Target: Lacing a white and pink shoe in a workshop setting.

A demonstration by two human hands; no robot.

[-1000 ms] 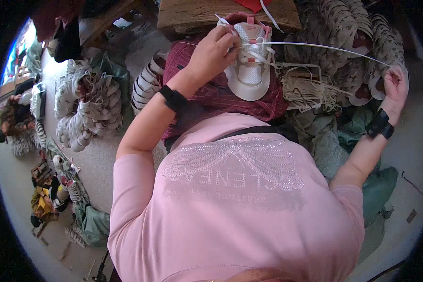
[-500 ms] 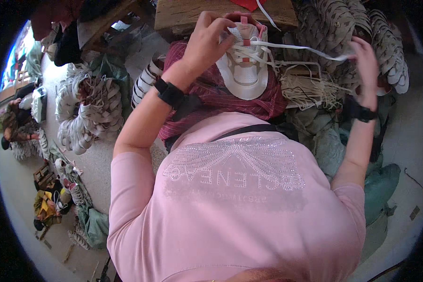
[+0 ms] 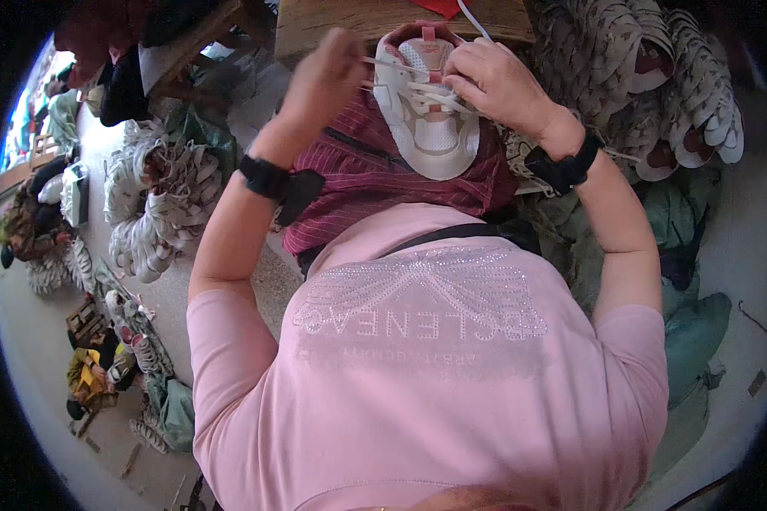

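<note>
A white and beige sneaker point(image 3: 439, 140) with a pink lining lies on my lap, its toe toward me. A white shoelace point(image 3: 396, 66) runs leftward out of its lacing to my left hand point(image 3: 328, 77), which is blurred but closed on it. My right hand point(image 3: 503, 89) is at the right edge of the lacing, thumb and fingers pinched on the shoe there; the exact spot under the fingertips is hidden. Dark red striped cloth point(image 3: 349, 183) lies under the sneaker.
Beyond the sneaker is a wooden surface point(image 3: 341, 21) with a red piece point(image 3: 441, 7) on it. Stacked shoe uppers point(image 3: 601, 51) stand at the right, and a ring of pale shoe parts point(image 3: 158, 200) lies on the floor at left. Other people point(image 3: 89, 375) sit farther left.
My right hand has come in from the far right to the sneaker's right side. The left hand has left the sneaker and moved left, drawing a lace with it.
</note>
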